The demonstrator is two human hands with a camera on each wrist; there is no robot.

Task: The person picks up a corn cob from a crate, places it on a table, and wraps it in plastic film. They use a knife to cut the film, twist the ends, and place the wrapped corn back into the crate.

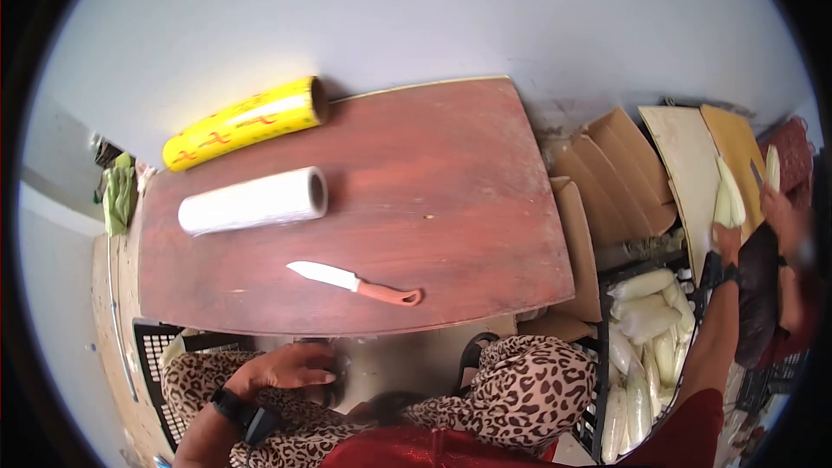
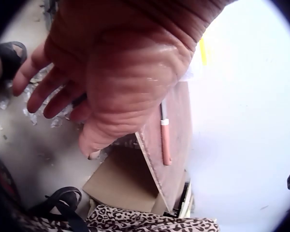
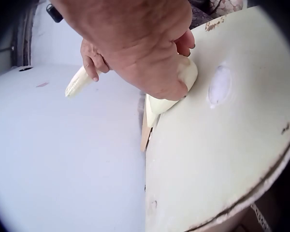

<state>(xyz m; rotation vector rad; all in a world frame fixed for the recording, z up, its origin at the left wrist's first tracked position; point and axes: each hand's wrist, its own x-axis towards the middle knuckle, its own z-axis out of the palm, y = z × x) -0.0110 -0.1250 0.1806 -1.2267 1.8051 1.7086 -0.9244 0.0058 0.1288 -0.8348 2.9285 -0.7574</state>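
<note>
Far to the right, my right hand [image 1: 726, 244] grips the thick end of a pale, tapered vegetable [image 1: 730, 201] over a light board [image 1: 672, 152]. In the right wrist view, the fingers and thumb of that hand [image 3: 145, 55] curl round the pale vegetable [image 3: 160, 105], hiding much of it. My left hand [image 1: 289, 368] hovers above my lap in front of the table, holding nothing. Its palm and loosely spread fingers show in the left wrist view. The knife [image 1: 355, 283] with an orange handle lies on the reddish table [image 1: 459, 182], beyond my left hand.
On the table lie a white film roll [image 1: 251, 201] and a yellow printed roll [image 1: 243, 124]. A black crate [image 1: 598, 355] of film-wrapped pale vegetables [image 1: 646, 321] stands at my right, near cardboard boxes [image 1: 620, 173]. Another person's hand [image 1: 784, 221] holds a similar vegetable [image 1: 772, 169] beside mine.
</note>
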